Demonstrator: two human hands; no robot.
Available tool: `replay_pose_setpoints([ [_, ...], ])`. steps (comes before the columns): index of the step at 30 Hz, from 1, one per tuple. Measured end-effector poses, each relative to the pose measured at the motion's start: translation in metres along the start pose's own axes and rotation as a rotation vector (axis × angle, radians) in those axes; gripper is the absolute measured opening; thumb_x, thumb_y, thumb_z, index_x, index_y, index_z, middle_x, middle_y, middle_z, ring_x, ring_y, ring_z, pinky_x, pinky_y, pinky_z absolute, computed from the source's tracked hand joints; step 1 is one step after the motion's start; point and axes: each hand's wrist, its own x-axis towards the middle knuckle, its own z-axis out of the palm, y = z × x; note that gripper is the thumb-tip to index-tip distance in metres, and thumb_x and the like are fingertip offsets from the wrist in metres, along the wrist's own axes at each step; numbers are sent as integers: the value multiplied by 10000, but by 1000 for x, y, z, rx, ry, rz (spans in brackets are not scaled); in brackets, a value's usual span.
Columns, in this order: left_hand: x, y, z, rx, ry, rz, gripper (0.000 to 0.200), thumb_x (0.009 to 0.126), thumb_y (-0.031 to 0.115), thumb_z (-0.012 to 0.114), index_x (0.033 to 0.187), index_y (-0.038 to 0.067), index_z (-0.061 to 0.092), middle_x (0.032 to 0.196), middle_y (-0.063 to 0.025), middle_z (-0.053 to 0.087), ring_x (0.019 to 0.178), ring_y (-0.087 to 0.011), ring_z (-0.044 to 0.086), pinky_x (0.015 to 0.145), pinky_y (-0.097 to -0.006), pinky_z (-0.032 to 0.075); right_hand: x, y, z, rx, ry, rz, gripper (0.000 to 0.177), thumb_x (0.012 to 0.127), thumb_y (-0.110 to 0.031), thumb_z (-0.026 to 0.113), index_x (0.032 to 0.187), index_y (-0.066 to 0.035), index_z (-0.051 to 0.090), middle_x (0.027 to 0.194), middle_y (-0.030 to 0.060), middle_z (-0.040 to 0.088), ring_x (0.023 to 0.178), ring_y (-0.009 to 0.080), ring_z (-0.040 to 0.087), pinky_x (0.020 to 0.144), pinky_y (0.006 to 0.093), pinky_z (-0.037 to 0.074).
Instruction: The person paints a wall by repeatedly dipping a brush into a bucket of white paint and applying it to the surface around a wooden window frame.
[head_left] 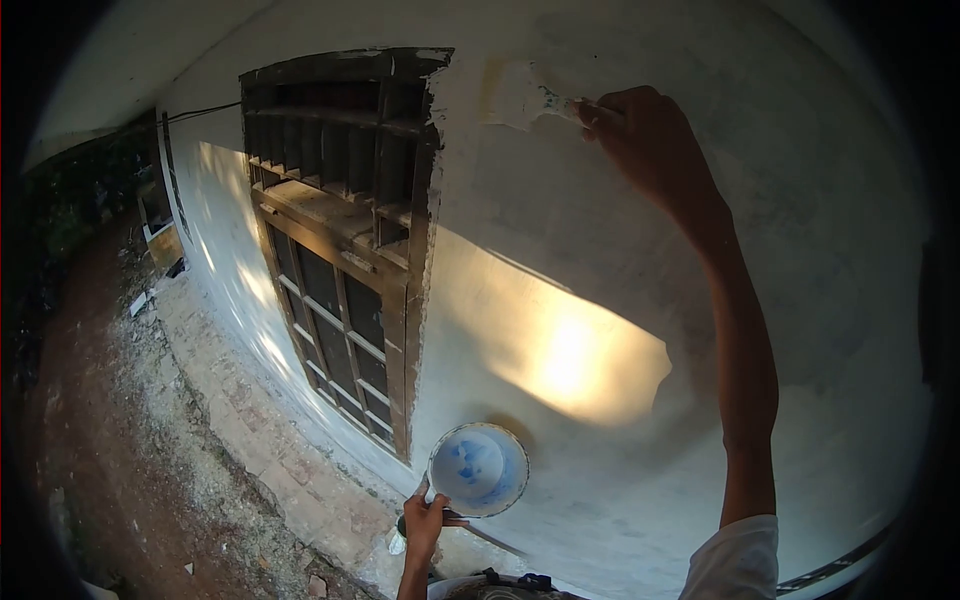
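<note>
My right hand (620,115) is raised high against the wall (600,210), its fingers closed round a paint-smeared tool (560,102) whose far end meets the wall surface. A paler patch (508,95) lies just left of the tool. Low in the view, my left hand (426,515) grips the rim of a round bowl (480,470) close to the wall. Inside the bowl are blue and whitish smears. Whether the tool is a brush or a scraper is hard to tell.
A dark wooden window with bars and panes (335,260) stands left of my hands. Sunlight falls on the wall between my hands. A rough ledge (250,420) and brown ground (100,440) with scattered debris run along the lower left. Thin wires (205,110) reach the window frame.
</note>
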Motion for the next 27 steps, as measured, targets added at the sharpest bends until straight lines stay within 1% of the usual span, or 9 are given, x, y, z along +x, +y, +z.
replay_pose_setpoints([
  [8,7,4,1,5,-20,23,515,873,-15,496,1373,-63,386,857,-153,636,600,-253,670,516,-370,626,-52,8,-52,-60,69,111,380,897,-328,595,754,11,690,553,147,585,519,237,590,579,376,457],
  [10,6,5,0,25,-48,23,487,877,-20,458,1357,-69,389,898,-159,637,636,-271,679,536,-372,631,-56,-3,-61,-59,-29,259,366,899,-316,598,759,8,693,557,145,593,517,221,591,575,363,455],
  [11,6,5,0,30,-48,23,487,877,-20,458,1357,-69,389,898,-159,637,636,-271,679,536,-372,631,-55,-8,-57,-56,-28,264,366,899,-316,598,759,8,693,557,145,593,517,221,591,575,363,455],
  [14,5,6,0,54,-42,24,483,878,-17,464,1351,-74,392,904,-172,640,638,-276,680,532,-372,629,-38,-21,-38,-24,-16,167,359,897,-314,604,761,5,696,569,155,605,523,238,610,571,365,467],
  [16,4,9,4,23,-47,31,531,875,-20,498,1392,-41,377,853,-142,631,589,-251,667,526,-367,627,-21,-12,-15,-14,-7,42,374,896,-332,601,757,2,696,580,165,611,542,264,627,584,377,480],
  [20,5,6,2,12,-38,8,538,876,-24,494,1399,-36,370,852,-134,631,591,-243,668,527,-359,625,-14,12,-5,-77,74,16,384,894,-342,598,761,4,700,594,174,616,566,287,637,610,392,490],
  [22,5,7,3,25,-43,26,484,873,-16,474,1348,-76,400,867,-154,636,624,-270,677,526,-372,627,-30,10,-27,-48,37,137,367,895,-326,598,775,4,706,589,164,610,545,253,617,588,374,471],
  [25,5,4,-2,50,-71,65,494,871,-23,468,1357,-71,392,884,-158,635,633,-278,680,526,-378,627,-54,11,-55,-95,20,239,356,895,-315,597,788,7,708,580,149,599,514,209,574,553,347,437],
  [27,4,7,-1,48,-68,59,499,870,-26,463,1362,-68,388,894,-160,633,638,-279,681,527,-380,627,-61,4,-61,-52,36,240,354,895,-315,596,791,5,708,570,142,591,505,195,555,544,340,423],
])
